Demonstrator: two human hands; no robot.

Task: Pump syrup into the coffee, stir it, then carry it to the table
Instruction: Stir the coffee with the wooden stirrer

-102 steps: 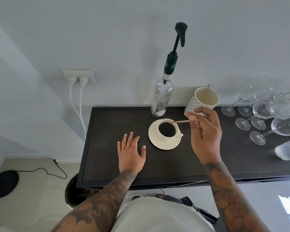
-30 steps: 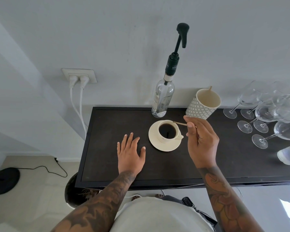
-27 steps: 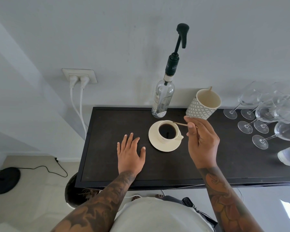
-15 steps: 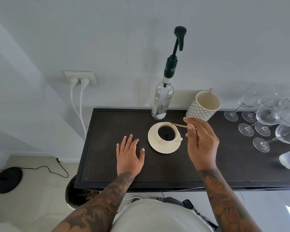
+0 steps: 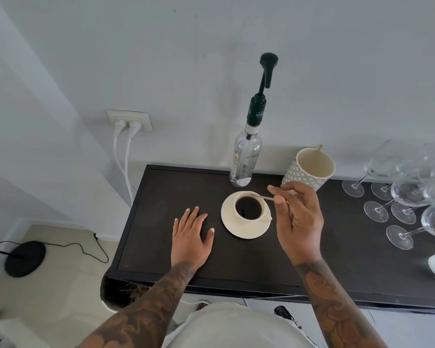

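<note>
Pinching stir stick [image 5: 266, 197] w/ right hand [image 5: 298, 217] over coffee cup [image 5: 249, 209] (tip hidden), left hand [image 5: 191, 237] flat, released

Lettering: one mark, only partly legible.

Dark green pump collar [image 5: 256, 113] on the neck of the clear syrup bottle [image 5: 245, 162] carries pale capitals, first letters look like "TEISS", the rest turns out of sight. Paper label [image 5: 235, 160] down the bottle's left side has print, too small and oblique to read. No other text or numbers legible.
</note>
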